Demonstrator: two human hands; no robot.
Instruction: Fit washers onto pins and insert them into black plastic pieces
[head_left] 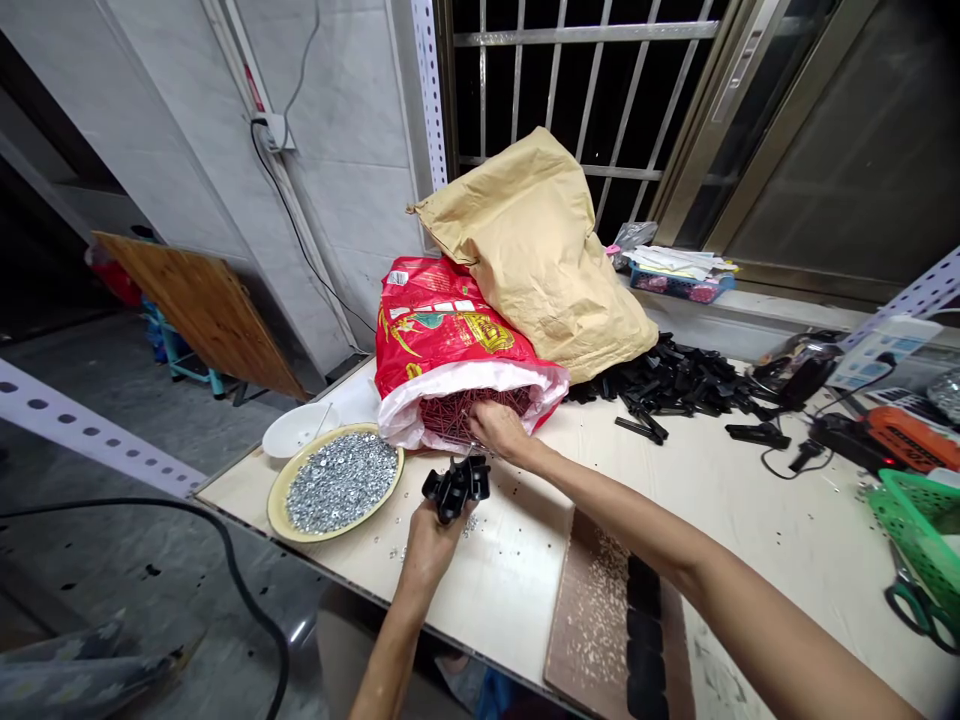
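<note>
My left hand (433, 540) is closed around several black plastic parts (456, 485), held above the table's front edge. My right hand (496, 428) reaches into the mouth of a red and white bag (457, 345), among dark red screws (442, 415); its fingertips are hidden in the screws, so what they hold cannot be made out. Left of my hands, a yellow bowl (276, 505) holds small silvery metal pieces. A large tan paper sack (547, 270) leans behind and on the red bag.
Black parts (675, 375) lie piled at the back. A brown board (592, 610) with black pads is under my right forearm. At right are a green basket (911, 510), scissors (919, 605) and an orange tool (904, 437). A white dish (289, 430) touches the bowl.
</note>
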